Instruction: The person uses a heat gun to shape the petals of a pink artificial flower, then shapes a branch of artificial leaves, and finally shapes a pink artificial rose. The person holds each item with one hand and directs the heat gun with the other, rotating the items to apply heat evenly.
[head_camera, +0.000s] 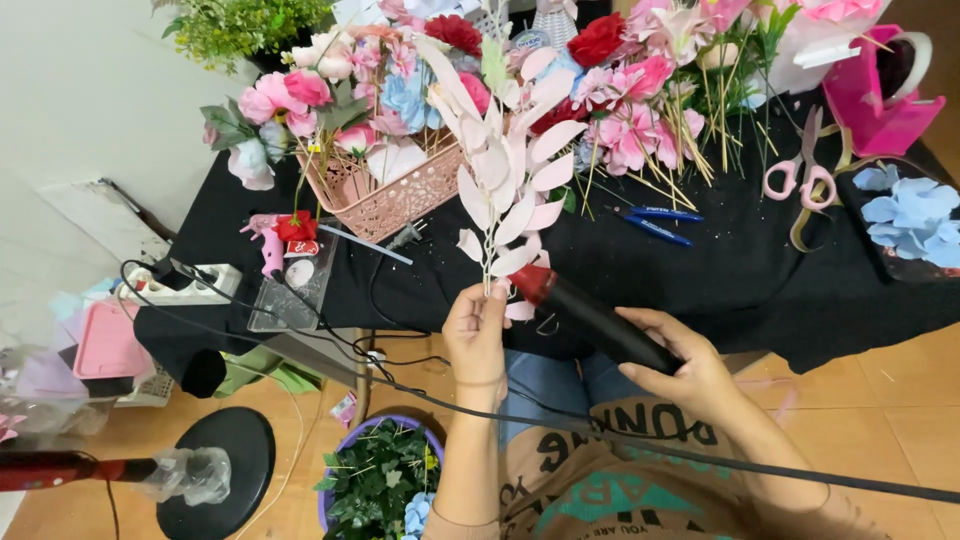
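My left hand (476, 335) pinches the bottom of a tall artificial stem with pale pink leaves (505, 165) and holds it upright over the black-covered table (720, 290). My right hand (672, 365) grips a black tool with a red tip (585, 310), a heat tool by its look; its red end points at the base of the stem, close to my left fingers. A black cord (700, 455) trails from the tool across my lap.
A pink basket (385, 195) of fabric flowers stands at the back left, with a pink glue gun (270, 250) and a power strip (195, 285) beside it. Blue pliers (655, 222), pink scissors (800, 180) and blue fabric flowers (915, 215) lie to the right. A pot of greenery (380, 480) sits on the floor.
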